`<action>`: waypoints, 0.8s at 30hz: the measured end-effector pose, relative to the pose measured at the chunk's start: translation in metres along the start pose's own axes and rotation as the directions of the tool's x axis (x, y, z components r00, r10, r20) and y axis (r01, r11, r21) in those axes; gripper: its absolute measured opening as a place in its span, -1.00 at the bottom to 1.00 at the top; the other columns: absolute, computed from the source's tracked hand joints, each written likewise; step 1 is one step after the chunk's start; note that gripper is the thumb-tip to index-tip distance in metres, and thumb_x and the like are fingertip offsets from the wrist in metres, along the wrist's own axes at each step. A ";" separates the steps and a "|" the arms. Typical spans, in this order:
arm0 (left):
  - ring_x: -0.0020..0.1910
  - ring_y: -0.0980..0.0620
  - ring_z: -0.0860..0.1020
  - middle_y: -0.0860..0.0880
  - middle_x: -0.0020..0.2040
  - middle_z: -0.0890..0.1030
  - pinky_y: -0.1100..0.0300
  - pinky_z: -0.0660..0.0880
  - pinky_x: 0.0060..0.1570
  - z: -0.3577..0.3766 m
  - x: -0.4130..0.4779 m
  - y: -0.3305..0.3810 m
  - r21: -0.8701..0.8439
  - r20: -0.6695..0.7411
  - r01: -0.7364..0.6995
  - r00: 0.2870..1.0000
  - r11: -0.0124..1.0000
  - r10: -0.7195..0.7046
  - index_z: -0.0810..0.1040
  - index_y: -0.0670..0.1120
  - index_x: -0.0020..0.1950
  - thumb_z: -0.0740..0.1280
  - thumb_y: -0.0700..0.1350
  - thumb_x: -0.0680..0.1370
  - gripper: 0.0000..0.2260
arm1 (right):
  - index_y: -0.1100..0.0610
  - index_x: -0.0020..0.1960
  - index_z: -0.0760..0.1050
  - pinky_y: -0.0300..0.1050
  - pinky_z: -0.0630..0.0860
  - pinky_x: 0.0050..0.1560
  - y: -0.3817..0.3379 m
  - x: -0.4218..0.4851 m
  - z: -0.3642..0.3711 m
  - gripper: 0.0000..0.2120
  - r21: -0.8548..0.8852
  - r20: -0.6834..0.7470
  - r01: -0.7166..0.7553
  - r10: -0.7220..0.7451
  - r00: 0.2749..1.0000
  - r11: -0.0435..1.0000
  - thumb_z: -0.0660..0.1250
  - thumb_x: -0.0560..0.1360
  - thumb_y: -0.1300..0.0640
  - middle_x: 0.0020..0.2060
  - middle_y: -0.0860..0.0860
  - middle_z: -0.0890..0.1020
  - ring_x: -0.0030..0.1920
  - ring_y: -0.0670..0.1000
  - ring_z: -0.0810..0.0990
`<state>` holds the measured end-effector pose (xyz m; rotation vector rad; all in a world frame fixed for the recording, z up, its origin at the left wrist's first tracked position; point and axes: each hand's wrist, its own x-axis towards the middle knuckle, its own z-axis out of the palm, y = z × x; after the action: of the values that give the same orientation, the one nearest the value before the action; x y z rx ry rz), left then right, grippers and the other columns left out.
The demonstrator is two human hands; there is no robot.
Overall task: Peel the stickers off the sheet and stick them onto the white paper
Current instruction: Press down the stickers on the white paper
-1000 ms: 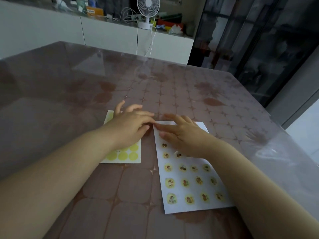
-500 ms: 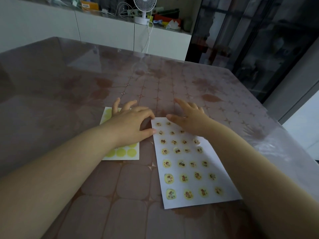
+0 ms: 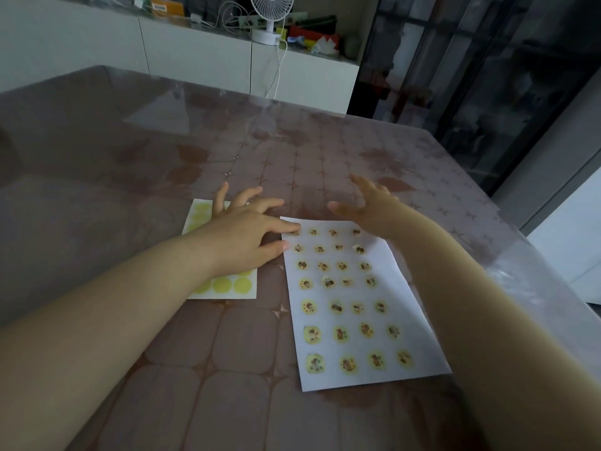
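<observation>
Change: right hand [image 3: 370, 208] lifted off white paper [image 3: 356, 294], spread | left hand [image 3: 247, 232] spread, fingertip on paper

A home, most likely a dining or living area, was indicated. A large table [image 3: 292, 151] was covered with a brown patterned cloth under a clear, glossy sheet. Behind it, a low run of white cabinets [image 3: 195, 60] was topped with household clutter: a small white desk fan [image 3: 271, 11], trailing leads, coloured boxes and papers. Dark glass doors [image 3: 471, 76] were seen on the right.
</observation>
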<state>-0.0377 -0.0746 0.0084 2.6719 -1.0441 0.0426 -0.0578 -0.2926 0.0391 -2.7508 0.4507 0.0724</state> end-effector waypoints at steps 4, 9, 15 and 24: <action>0.48 0.06 -0.13 0.13 0.47 0.15 -0.10 -0.41 0.35 0.001 0.001 -0.001 -0.020 -0.013 -0.015 1.000 1.000 0.015 0.36 0.33 0.26 0.14 0.16 0.52 -0.69 | -0.10 0.51 -0.07 0.21 0.09 0.43 0.012 -0.005 0.007 -0.08 -0.056 0.042 -0.022 0.025 0.999 0.998 0.31 0.32 -0.34 0.49 0.10 0.09 0.47 0.22 0.06; 0.47 0.07 -0.12 0.14 0.47 0.16 -0.09 -0.40 0.35 0.001 0.000 -0.001 -0.022 -0.009 -0.011 1.000 1.000 0.011 0.36 0.31 0.26 0.15 0.15 0.52 -0.70 | -0.09 0.50 -0.08 0.19 0.03 0.44 0.014 -0.004 0.011 -0.10 -0.046 -0.004 0.002 -0.002 1.000 0.999 0.30 0.34 -0.33 0.50 0.08 0.08 0.48 0.19 0.04; 0.47 0.07 -0.10 0.14 0.46 0.17 -0.09 -0.38 0.36 0.002 0.000 -0.001 -0.015 -0.004 -0.017 1.000 1.000 0.016 0.34 0.31 0.28 0.14 0.14 0.53 -0.68 | -0.07 0.48 0.08 0.24 0.19 0.38 0.044 -0.003 -0.005 -0.22 0.140 -0.134 -0.085 0.104 0.985 0.987 0.25 0.38 -0.33 0.48 0.10 0.18 0.43 0.22 0.19; 0.47 0.05 -0.07 0.14 0.45 0.20 -0.08 -0.36 0.37 0.002 0.000 0.000 -0.016 -0.007 0.012 1.000 1.000 -0.012 0.34 0.30 0.28 0.15 0.15 0.52 -0.68 | -0.04 0.51 -0.03 0.24 0.05 0.40 0.038 -0.011 0.003 -0.05 -0.089 -0.053 -0.128 0.124 0.991 0.988 0.27 0.29 -0.40 0.49 0.12 0.11 0.47 0.23 0.06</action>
<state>-0.0377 -0.0747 0.0063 2.6617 -1.0219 0.0406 -0.0806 -0.3217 0.0244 -2.8170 0.6502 0.0608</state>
